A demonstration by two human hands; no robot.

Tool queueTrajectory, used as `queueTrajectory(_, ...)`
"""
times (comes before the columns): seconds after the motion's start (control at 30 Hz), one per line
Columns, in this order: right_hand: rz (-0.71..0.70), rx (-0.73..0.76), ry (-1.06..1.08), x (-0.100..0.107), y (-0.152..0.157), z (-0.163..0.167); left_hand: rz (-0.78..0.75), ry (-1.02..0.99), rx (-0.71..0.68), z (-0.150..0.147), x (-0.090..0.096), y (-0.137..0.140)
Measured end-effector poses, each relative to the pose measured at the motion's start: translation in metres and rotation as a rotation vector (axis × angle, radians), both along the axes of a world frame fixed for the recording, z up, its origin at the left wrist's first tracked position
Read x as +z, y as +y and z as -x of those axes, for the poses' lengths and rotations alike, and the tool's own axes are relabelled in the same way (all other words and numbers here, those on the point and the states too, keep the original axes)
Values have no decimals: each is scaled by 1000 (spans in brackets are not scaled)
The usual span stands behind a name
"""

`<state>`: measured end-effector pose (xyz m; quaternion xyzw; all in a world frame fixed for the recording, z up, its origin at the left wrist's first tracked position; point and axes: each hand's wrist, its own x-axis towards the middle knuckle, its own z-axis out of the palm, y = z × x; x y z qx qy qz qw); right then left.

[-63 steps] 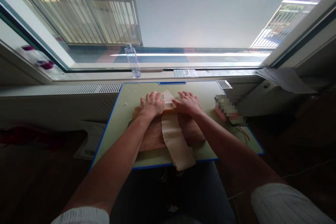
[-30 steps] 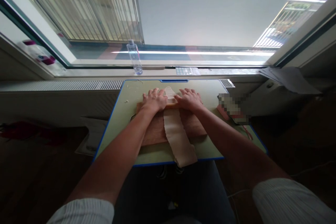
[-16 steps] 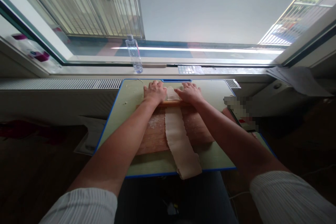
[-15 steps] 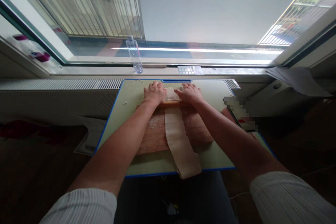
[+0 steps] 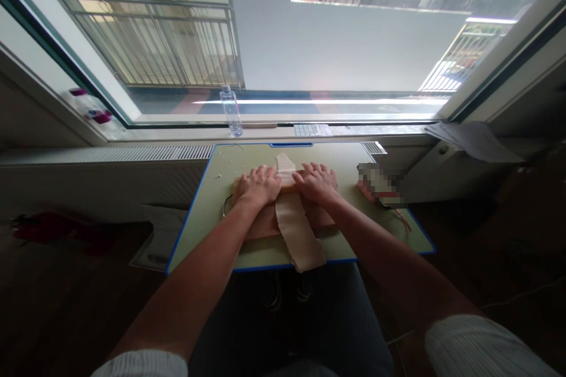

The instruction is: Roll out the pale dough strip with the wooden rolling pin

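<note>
A wooden rolling pin point(image 5: 289, 188) lies crosswise over a long strip of dough point(image 5: 295, 225), with only its middle showing between my hands. My left hand point(image 5: 260, 184) presses on the pin's left part, fingers stretched forward. On the right part rests my right hand point(image 5: 316, 181), palm down, fingers extended and thumb pointing inward. Under the dough is a wooden cutting board point(image 5: 262, 227), partly covered by my hands and forearms. The strip's far end lies past the pin, and its near end reaches over the front edge of the small table point(image 5: 201, 212).
Dough scraps point(image 5: 218, 176) dot the tabletop's left side. A pixelated object point(image 5: 381, 184) sits at the right. Beyond the table are a radiator point(image 5: 177, 155) and a windowsill with a clear bottle point(image 5: 231, 112). Papers point(image 5: 473, 138) lie at the right.
My hands and the rolling pin have come nearer along the dough, leaving more of its far end showing. The camera view has also shifted upward.
</note>
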<state>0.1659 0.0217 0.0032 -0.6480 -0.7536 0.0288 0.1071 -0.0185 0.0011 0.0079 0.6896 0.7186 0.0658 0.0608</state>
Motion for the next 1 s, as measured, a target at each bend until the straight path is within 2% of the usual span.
queueTrajectory(0.13,-106,55,4,-3,-33,-11,-106,40,-13,-5,-1,-35)
queueTrajectory(0.23,-142,178,59,-4,-47,-28,-148,38,2,-5,0,-48)
queueTrajectory(0.37,-143,319,88,-3,-48,-47,-190,2,3,-3,3,-53)
queueTrajectory(0.47,-144,365,113,-2,-38,-49,-183,-75,-78,1,7,-55)
queueTrajectory(0.53,-132,379,129,0,-29,-44,-172,-101,-127,5,10,-54)
queueTrajectory(0.63,-103,367,146,4,-15,-32,-164,-79,-130,11,12,-48)
queueTrajectory(0.83,11,212,69,6,3,-9,-178,0,-13,12,2,-25)
queueTrajectory(1.0,-42,171,-4,4,19,6,-142,53,50,11,3,1)
